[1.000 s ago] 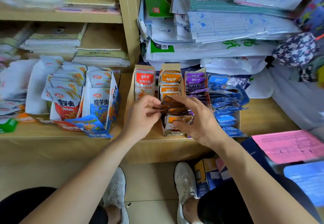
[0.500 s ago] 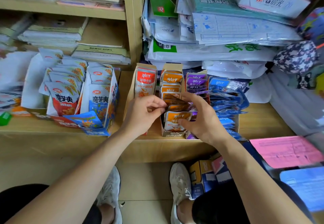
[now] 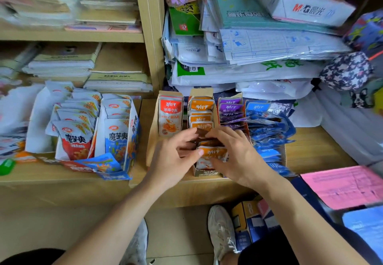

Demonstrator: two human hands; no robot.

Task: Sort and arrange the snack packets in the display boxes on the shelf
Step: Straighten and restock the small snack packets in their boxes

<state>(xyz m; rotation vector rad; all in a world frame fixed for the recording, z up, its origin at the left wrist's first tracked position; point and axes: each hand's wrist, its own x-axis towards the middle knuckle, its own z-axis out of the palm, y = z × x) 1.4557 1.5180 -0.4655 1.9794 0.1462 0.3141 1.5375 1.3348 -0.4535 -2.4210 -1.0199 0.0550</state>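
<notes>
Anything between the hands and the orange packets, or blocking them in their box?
Nothing visible. The left hand and right hand already grip the orange packets inside their display box. Red packets and purple packets sit in the neighbouring boxes, not in the way.

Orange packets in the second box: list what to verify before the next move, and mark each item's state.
1. Grip on the orange packets: ok. The left hand and right hand both pinch the leaning bunch.
2. Orange row upright: not ok. The middle packets tilt, with their dark sides showing.
3. Red packet standing: ok.
4. Purple packets in order: cannot tell. The right hand hides the front of the row.
5. Blue packets tidy: not ok. They slump in a loose heap.
</notes>
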